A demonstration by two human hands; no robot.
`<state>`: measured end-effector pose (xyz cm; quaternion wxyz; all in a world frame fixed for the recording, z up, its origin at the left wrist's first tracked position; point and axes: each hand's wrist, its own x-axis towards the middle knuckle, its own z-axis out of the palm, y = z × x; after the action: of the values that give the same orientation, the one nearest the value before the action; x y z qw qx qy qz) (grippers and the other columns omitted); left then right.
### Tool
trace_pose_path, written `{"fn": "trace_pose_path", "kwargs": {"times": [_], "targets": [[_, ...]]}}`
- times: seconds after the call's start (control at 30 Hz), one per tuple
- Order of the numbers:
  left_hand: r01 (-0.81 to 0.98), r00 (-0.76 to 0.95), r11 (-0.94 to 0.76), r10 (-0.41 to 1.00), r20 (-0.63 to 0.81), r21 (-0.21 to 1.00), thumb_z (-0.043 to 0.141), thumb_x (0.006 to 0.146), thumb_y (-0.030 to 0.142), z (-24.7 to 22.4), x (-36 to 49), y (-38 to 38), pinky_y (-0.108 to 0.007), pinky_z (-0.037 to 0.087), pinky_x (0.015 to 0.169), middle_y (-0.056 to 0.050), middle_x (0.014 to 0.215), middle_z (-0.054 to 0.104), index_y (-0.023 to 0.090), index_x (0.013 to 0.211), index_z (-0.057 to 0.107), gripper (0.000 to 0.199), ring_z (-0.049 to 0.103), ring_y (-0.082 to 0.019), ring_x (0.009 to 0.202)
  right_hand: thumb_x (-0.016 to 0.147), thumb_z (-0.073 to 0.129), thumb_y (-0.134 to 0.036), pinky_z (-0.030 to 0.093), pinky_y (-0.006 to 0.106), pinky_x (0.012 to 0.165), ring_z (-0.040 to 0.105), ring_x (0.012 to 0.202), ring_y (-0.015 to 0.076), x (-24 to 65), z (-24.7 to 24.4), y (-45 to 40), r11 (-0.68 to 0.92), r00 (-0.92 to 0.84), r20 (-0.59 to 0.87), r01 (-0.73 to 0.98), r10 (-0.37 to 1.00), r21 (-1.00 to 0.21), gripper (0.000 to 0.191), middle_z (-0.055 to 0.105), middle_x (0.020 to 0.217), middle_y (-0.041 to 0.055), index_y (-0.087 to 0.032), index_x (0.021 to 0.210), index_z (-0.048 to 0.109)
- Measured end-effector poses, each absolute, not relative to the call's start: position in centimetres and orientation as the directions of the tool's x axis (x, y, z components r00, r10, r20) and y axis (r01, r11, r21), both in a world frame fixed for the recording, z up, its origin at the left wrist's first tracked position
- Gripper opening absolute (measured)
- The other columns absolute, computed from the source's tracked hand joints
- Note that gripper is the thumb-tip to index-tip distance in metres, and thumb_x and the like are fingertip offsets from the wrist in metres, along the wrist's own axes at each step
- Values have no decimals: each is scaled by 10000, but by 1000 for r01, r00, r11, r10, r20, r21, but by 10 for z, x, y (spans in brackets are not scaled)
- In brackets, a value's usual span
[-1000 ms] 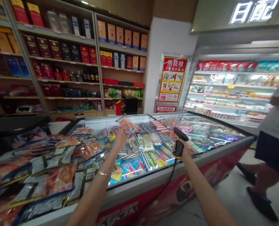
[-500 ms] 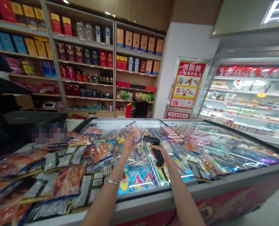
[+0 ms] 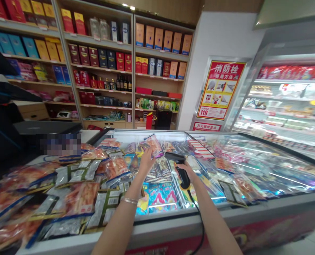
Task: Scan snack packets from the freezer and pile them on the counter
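My left hand [image 3: 147,161], with a bracelet on its wrist, is closed on a clear packet of reddish food [image 3: 154,144] above the freezer's glass top. In my right hand [image 3: 187,170] is a black and yellow handheld scanner [image 3: 183,177], its head pointing left toward the packet and its cord hanging down over the freezer edge. Many similar packets [image 3: 80,200] lie piled on the left, some with their silver backs up. Colourful packages [image 3: 162,196] show below my hands inside the freezer.
The freezer's front rim [image 3: 170,220] runs below my forearms. More packets [image 3: 249,186] lie on the glass at the right. Shelves of boxes and bottles [image 3: 101,58] stand behind, a lit refrigerated case [image 3: 287,106] at the right, and dark equipment [image 3: 45,126] at the left.
The view has shifted slightly, moving the scene and both hands in the picture. The packet and the scanner are still held close together.
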<state>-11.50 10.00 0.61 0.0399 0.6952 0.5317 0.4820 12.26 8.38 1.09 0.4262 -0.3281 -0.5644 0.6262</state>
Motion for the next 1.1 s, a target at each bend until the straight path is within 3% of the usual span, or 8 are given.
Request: {"fn": "trace_pose_path", "kwargs": {"times": [0.37, 0.53, 0.7, 0.8, 0.9, 1.0, 1.1], "targets": [[664, -21, -454, 783, 622, 594, 517, 715, 20, 18, -107, 87, -322, 452, 864, -71, 1067, 566, 186, 1269, 483, 579, 558, -190, 949, 630, 719, -452, 385, 209, 333, 487, 346, 110, 128, 15, 80, 5, -370, 107, -265, 923, -964, 345, 545, 497, -26, -173, 791, 594], [649, -187, -469, 665, 723, 600, 527, 751, 69, 51, -132, 47, -325, 452, 883, -83, 1054, 556, 158, 1296, 464, 556, 553, -187, 936, 687, 692, -443, 419, 191, 372, 488, 406, 94, 112, 23, 65, 24, -319, 195, -470, 928, -883, 285, 526, 537, -35, -199, 812, 615], [744, -277, -403, 540, 795, 533, 512, 792, 121, 91, -205, -3, -323, 443, 899, -79, 1072, 561, 181, 1295, 476, 508, 557, -193, 975, 714, 667, -429, 427, 210, 376, 485, 436, 111, 49, 34, 57, -32, -443, 239, -523, 864, -851, 263, 532, 575, -22, -205, 841, 614], [799, -330, -274, 543, 772, 535, 516, 799, 146, 104, -255, -18, -330, 443, 899, -99, 1105, 577, 162, 1291, 485, 493, 569, -202, 979, 703, 672, -421, 415, 214, 364, 472, 425, 114, -1, 38, 62, -88, -538, 235, -506, 809, -858, 260, 529, 569, -21, -204, 828, 602], [853, -425, -3, 575, 699, 522, 522, 835, 247, 103, -290, -25, -366, 439, 886, -114, 1044, 629, 146, 1315, 481, 492, 590, -236, 957, 673, 696, -439, 393, 198, 348, 455, 417, 104, -44, 34, 71, -145, -593, 212, -496, 777, -856, 278, 512, 551, -30, -207, 782, 590], [823, -567, 348, 443, 694, 449, 470, 883, 395, 92, -302, -26, -458, 401, 910, -162, 1007, 653, 94, 1314, 494, 526, 573, -311, 998, 668, 705, -456, 389, 188, 351, 444, 415, 92, -69, 22, 79, -182, -618, 184, -480, 764, -858, 289, 506, 550, -33, -204, 750, 589], [810, -554, 456, 388, 737, 369, 403, 913, 374, 80, -299, -24, -477, 379, 921, -181, 1052, 644, 85, 1240, 552, 461, 545, -322, 1024, 691, 695, -461, 403, 202, 365, 444, 422, 100, -73, 7, 86, -225, -655, 134, -433, 744, -873, 281, 502, 550, -27, -207, 738, 584]]}}
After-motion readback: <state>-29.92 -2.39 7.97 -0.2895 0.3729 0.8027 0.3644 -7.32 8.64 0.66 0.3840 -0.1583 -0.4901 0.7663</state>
